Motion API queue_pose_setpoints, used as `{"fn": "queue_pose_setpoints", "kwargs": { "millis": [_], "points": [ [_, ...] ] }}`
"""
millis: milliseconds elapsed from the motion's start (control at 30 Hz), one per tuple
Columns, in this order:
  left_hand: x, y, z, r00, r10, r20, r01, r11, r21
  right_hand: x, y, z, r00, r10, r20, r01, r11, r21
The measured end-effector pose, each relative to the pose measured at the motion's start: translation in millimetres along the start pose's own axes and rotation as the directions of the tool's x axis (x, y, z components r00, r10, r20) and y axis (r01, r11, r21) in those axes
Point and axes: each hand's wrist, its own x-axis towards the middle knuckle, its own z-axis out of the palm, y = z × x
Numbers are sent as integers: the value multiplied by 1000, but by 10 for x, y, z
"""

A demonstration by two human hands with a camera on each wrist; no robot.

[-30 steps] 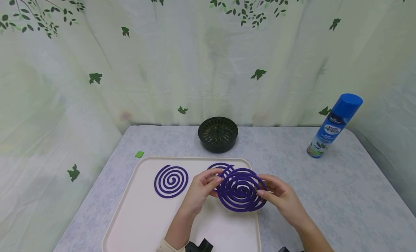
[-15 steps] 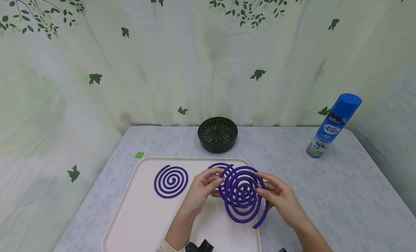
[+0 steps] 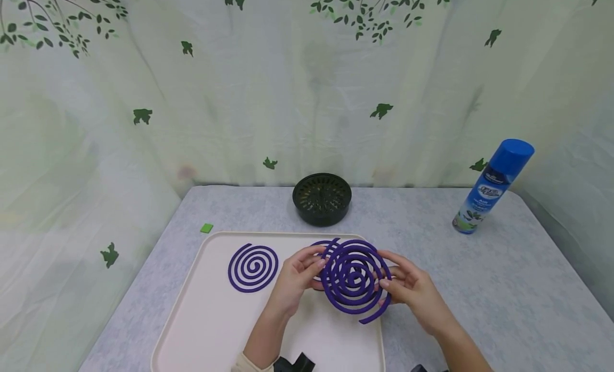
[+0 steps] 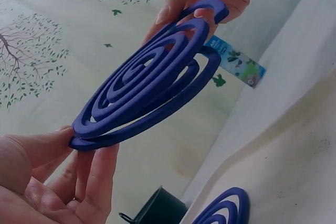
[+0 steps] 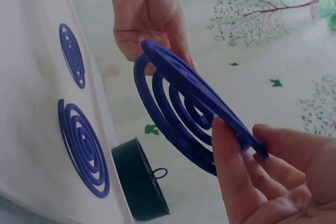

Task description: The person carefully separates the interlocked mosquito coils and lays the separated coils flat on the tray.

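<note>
Between both hands is a pair of purple mosquito coils [image 3: 355, 279], lying one over the other and held above the tray. My left hand [image 3: 298, 281] pinches their left rim between thumb and fingers. On the right rim, thumb and fingers of my right hand [image 3: 417, 294] grip the coils. The left wrist view shows a gap between the two layers of the coils [image 4: 157, 90], wider toward the right hand. One outer strand ends loose at the lower right in the head view.
A single coil [image 3: 254, 265] lies flat on the white tray [image 3: 216, 329]; another coil [image 3: 322, 243] is partly hidden behind my left hand. Beyond the tray stands a dark round coil holder [image 3: 322, 199]. A blue spray can [image 3: 491, 188] stands at the right, a green square [image 3: 207, 228] at left.
One coil has shifted against the other: its loose end swung out at the lower right, then came up and left a little. Both hands have stayed nearly in place.
</note>
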Motion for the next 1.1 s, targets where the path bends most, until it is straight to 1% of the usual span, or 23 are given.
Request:
{"fn": "queue_pose_setpoints", "kwargs": {
  "millis": [100, 200, 267, 400, 500, 600, 667, 733, 800, 867, 967, 1033, 1100],
  "points": [
    [5, 2, -5, 1000, 6, -22, -6, 1000, 7, 3, -7, -33, 998, 15, 53, -16, 1000, 19],
    [7, 20, -9, 999, 6, -34, -6, 1000, 16, 8, -13, -46, 997, 12, 76, -15, 999, 40],
    [2, 46, -19, 999, 17, -43, -16, 999, 32, 8, -26, -45, 998, 5, 69, -8, 999, 47],
    [-22, 110, -86, 995, 54, -81, -50, 997, 51, -13, -82, -19, 1000, -4, 15, 3, 998, 57],
    [-79, 171, -195, 989, 79, -125, -70, 995, 77, -43, -128, 7, 999, 2, -37, 0, 998, 68],
    [-192, 226, -367, 979, 105, -177, -84, 989, 123, -75, -143, 29, 996, 24, -81, -17, 996, 89],
    [-289, 251, -499, 968, 128, -216, -94, 983, 161, -91, -124, 43, 993, 52, -104, -41, 994, 103],
    [-389, 263, -633, 954, 138, -265, -89, 978, 189, -102, -81, 56, 992, 76, -103, -63, 991, 117],
    [-494, 268, -751, 937, 132, -323, -64, 975, 215, -112, -15, 69, 993, 94, -77, -83, 988, 133],
    [-599, 268, -854, 917, 106, -383, -14, 972, 236, -124, 70, 86, 994, 101, -32, -95, 983, 157],
    [-760, 250, -997, 892, 39, -451, 93, 959, 266, -146, 216, 137, 992, 120, 32, -124, 975, 183],
    [-859, 230, -1088, 874, -23, -485, 181, 943, 281, -163, 320, 186, 989, 125, 73, -137, 972, 192],
    [-948, 199, -1180, 862, -84, -499, 255, 924, 286, -182, 417, 239, 985, 134, 107, -152, 969, 194]
  ]
}}
